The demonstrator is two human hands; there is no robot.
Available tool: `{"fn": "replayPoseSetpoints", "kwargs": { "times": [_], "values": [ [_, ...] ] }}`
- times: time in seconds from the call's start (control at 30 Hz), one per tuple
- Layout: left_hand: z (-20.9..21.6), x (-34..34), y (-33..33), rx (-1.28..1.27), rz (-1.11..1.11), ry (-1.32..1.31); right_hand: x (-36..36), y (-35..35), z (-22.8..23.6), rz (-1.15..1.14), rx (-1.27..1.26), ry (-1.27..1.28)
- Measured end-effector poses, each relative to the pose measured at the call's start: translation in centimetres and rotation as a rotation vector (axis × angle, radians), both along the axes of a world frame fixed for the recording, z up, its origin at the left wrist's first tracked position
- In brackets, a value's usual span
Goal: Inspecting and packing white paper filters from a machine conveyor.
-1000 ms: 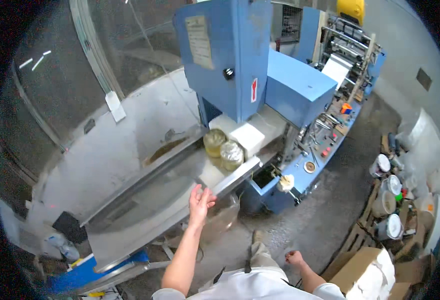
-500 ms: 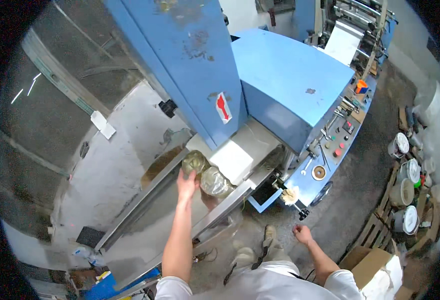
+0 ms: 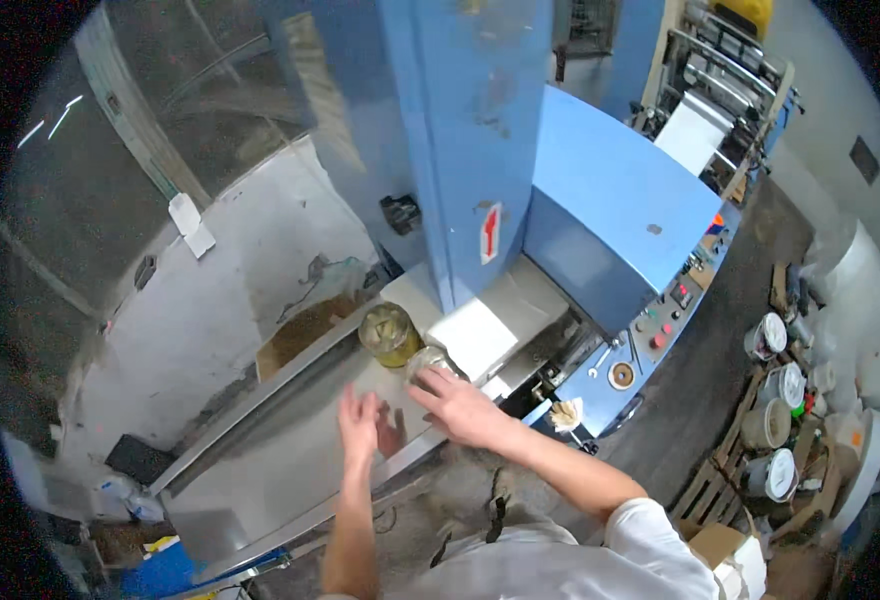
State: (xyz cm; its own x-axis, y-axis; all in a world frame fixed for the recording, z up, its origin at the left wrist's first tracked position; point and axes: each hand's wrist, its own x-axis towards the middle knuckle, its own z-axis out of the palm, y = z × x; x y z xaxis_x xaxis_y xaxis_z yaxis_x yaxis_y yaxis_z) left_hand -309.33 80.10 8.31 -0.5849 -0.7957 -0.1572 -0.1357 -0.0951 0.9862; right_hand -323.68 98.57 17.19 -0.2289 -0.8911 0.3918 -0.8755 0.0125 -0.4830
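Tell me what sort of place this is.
Probably a small factory or workshop: there is a large blue machine with push buttons, a long metal tray leading up to it, and buckets beside a wooden pallet.

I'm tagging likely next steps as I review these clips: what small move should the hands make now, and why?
Probably settle the right hand around the nearer wrapped pack: its fingers lie over that pack, but no firm grip shows. The left hand is open, apart from the farther pack.
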Motion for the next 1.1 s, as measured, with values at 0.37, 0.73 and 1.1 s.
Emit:
{"fn": "replayPoseSetpoints", "kwargs": {
  "times": [0.37, 0.73, 1.1],
  "values": [
    [1.9, 7.6, 5.2, -0.053, 0.072, 0.087, -3.3, -3.6, -0.1, 0.071, 0.321, 0.443],
    [0.5, -2.1, 4.9, 0.082, -0.230, -0.053, -0.9, 9.5, 5.5, -0.173, -0.193, -0.338],
    [7.7, -17.7, 10.8, -0.468, -0.377, -0.408, 1.0, 26.9, -7.6, -0.929, -0.069, -0.959]
  ]
}}
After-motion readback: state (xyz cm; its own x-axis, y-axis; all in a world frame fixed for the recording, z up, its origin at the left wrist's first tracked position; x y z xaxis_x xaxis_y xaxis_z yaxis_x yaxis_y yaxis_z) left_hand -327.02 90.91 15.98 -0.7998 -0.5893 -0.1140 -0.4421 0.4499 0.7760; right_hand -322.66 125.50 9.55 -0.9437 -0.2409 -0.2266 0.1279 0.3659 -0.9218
